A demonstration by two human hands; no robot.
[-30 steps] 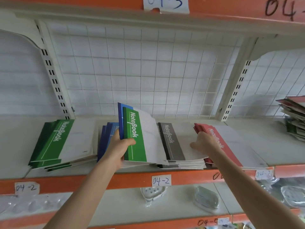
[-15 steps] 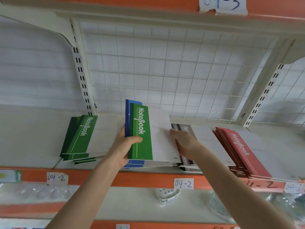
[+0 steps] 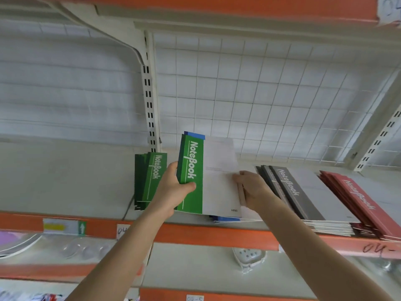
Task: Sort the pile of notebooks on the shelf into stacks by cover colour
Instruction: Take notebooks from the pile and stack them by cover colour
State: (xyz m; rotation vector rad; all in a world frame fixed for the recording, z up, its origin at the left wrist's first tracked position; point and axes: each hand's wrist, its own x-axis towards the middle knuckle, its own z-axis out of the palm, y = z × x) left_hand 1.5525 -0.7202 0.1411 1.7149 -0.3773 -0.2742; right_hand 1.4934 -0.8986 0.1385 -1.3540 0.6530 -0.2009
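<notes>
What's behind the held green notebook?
A blue notebook: only its top edge shows above the green notebook, gripped by the left hand. The rest is covered, so the count is unknown.

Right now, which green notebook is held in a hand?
The green notebook in the left hand, tilted up before a blue one; the others lie in the green stack to its left.

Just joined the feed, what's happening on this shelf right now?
A person is sorting notebooks by colour. The left hand grips a green-and-white paper notebook by its spine, tilted up off the white metal shelf, with a blue cover showing behind it; the right hand holds its right edge. A green stack lies to the left, a grey stack and a red stack to the right.
</notes>
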